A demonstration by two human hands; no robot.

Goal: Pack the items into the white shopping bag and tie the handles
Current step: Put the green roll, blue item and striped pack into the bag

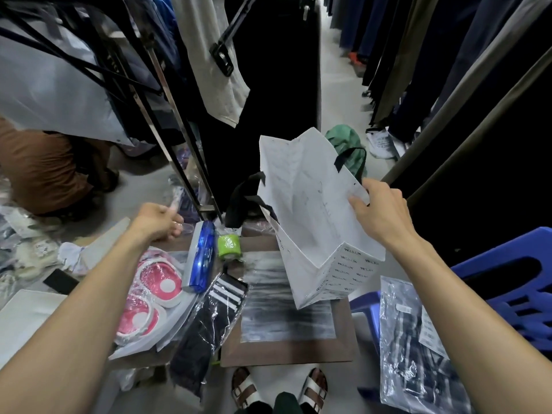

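The packing looks to be at its start: the white shopping bag (313,216) stands open on the brown desk (286,351), tilted toward the left, and nothing can be seen inside it. The items lie just left of it: a blue packet (203,258), a small green roll (228,242), a pair of dark socks with white stripes in clear wrap (209,318), and pink round pads in a plastic sleeve (149,297). A wrapped plaid garment (415,354) rests on a blue plastic stool (513,294) to the right; whether it belongs to the load cannot be told.

The right hand (379,210) holds the bag's near top edge, thumb on the inner face and fingers behind, so its grip is pinching the paper rim and keeping the mouth open. The forearm reaches forward and slightly inward. The left hand (161,219) is stretched out beyond the blue packet, palm turned inward with fingers loosely curled; it is blurred, and something clear may lie at the fingertips, but whether its grip has closed on anything cannot be told.

The next move likely calls for the left hand to take one of the nearby items and carry it over the rim while the right keeps the mouth wide. The black handles (349,159) hang free, untied, so tying comes last.
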